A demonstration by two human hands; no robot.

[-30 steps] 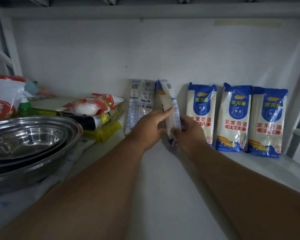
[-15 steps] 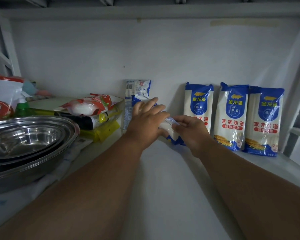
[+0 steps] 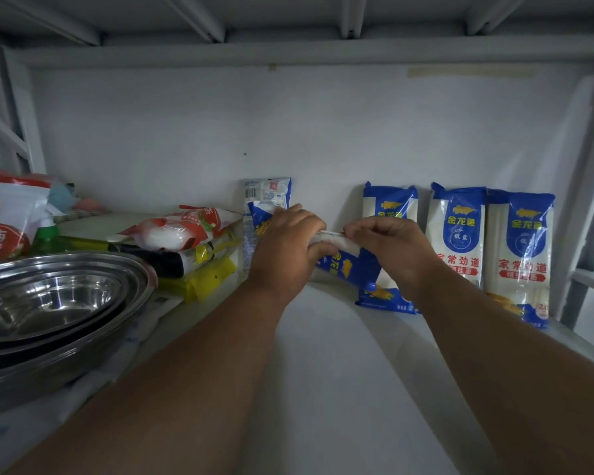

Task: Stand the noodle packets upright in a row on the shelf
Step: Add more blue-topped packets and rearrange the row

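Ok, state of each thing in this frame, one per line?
Held packet: tilted, not upright, gripped by both hands.
Left hand: closed on held packet.
Right hand: pinching held packet's edge.
Back-facing packet: upright against wall, partly hidden.
Three right packets: upright in a row, fronts out.
Steel bowls: nested, upright.
Red-white bag: lying flat on a pile.

Glossy plastic film is glinting on the noodle packets (image 3: pixel 456 234). The nested metal bowls (image 3: pixel 48 303) are shining, polished and smooth. The shelf (image 3: pixel 323 371) is looking matt, painted white.
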